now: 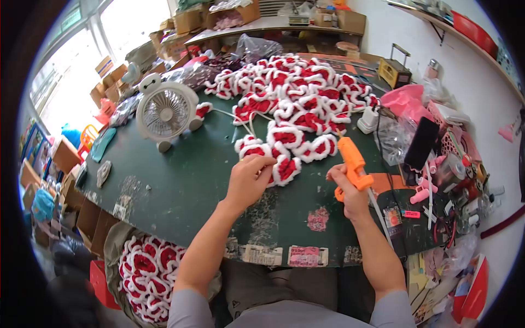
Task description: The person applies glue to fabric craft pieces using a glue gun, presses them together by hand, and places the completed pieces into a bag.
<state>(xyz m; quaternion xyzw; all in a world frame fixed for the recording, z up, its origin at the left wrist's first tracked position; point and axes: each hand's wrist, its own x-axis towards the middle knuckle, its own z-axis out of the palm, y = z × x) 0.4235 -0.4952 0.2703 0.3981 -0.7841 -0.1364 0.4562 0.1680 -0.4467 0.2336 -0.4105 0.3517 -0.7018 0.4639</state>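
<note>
My right hand (354, 199) is wrapped round the handle of an orange hot glue gun (351, 156), whose nozzle points up and away from me. A long pale glue stick (379, 216) sticks out of its back end. My left hand (247, 180) is closed in a pinch at the left edge of a red flower-shaped piece with white fluffy trim (285, 168). The fingertips hide the exact spot they grip. Similar pieces touch it just beyond, and a big pile of them (298, 87) spreads over the far part of the green table (202, 169).
A small white fan (165, 112) stands left of the pile. To the right are a white plug adapter (368, 119), a black phone (422, 143), a dark cable and cluttered small items. Below the table's left edge, a sack (113, 249) holds more red-and-white pieces.
</note>
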